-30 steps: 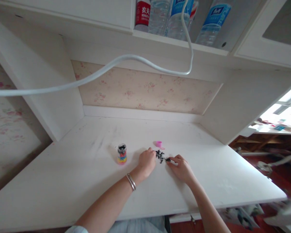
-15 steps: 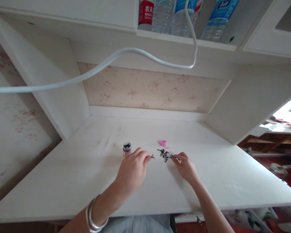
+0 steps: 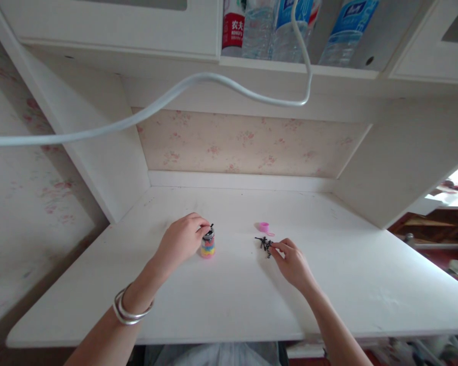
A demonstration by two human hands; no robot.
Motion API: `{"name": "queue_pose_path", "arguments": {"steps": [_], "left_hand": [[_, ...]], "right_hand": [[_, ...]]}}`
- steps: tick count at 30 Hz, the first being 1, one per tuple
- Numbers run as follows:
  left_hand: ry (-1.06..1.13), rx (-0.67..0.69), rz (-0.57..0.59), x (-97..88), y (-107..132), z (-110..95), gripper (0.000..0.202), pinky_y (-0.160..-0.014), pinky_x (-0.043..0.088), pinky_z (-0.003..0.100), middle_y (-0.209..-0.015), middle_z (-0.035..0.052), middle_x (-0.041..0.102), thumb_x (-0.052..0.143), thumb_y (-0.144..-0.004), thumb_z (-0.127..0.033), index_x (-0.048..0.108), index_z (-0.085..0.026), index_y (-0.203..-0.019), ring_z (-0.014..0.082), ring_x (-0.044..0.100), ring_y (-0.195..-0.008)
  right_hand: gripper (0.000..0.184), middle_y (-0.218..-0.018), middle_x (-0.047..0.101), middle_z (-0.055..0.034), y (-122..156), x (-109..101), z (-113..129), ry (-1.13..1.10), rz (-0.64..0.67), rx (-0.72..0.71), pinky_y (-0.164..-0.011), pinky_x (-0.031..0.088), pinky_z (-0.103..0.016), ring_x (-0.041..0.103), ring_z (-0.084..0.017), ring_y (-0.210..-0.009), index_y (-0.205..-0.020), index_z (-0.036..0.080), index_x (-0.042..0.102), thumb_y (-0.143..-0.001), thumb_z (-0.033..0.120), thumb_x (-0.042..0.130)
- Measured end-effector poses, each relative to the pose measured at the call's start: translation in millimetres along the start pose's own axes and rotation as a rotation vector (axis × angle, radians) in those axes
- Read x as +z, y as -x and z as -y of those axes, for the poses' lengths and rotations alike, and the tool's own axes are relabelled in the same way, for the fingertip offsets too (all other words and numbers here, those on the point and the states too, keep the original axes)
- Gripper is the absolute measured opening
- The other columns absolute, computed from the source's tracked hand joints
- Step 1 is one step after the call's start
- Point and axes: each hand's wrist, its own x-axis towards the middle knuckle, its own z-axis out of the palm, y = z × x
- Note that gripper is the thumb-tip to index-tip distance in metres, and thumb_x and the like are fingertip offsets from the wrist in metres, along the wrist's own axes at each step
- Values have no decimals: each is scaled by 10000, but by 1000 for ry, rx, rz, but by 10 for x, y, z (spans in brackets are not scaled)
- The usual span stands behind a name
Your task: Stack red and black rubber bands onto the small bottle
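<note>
A small clear jar [image 3: 208,249] with pink, blue and yellow layers stands upright on the white desk, black bits showing at its mouth. My left hand [image 3: 185,235] is closed in a pinch right at that mouth, with a small black elastic band [image 3: 212,225] at the fingertips. To the right lies a loose pile of small black elastic bands [image 3: 265,244]. My right hand [image 3: 291,259] pinches at the pile's right edge; the fingertips appear to grip a black band there. Just behind the pile rests a pink cap [image 3: 264,226] with a loop.
The white desk [image 3: 221,300] extends to both sides, with a low back ledge [image 3: 244,180]. A white cable [image 3: 206,77] crosses the upper view. Above, several plastic bottles [image 3: 257,30] stand in an open cupboard. Side panels [image 3: 87,127] enclose the desk.
My left hand has moved left from near the pile to the jar's mouth, carrying a black band. My right hand stays at the pile. The camera view has shifted slightly.
</note>
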Motion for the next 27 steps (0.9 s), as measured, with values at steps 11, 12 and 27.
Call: {"name": "queue_pose_path", "arguments": {"steps": [11, 12, 27], "left_hand": [[20, -3, 107, -63, -66, 15, 246, -681, 421, 234, -904, -8, 648, 488, -833, -299, 716, -267, -747, 130, 588, -756], [30, -4, 105, -68, -66, 22, 244, -672, 422, 230, -910, -5, 647, 490, -833, -303, 716, -262, -749, 128, 586, -758], [599, -121, -114, 12, 161, 290, 287, -738, 489, 237, -1077, 42, 611, 534, -843, -433, 658, -211, -974, 135, 594, -901]], "right_hand": [[269, -842, 571, -45, -136, -143, 600, -281, 85, -95, -645, 394, -277, 527, -150, -711, -846, 217, 703, -869, 416, 523], [259, -845, 574, -47, -173, -155, 715, -294, 92, -133, -660, 395, -278, 529, -153, -734, -838, 217, 706, -868, 404, 530], [195, -890, 617, -42, -812, -62, 1892, -73, 341, -486, -698, 382, -231, 553, -121, -747, -854, 217, 740, -816, 234, 549]]}}
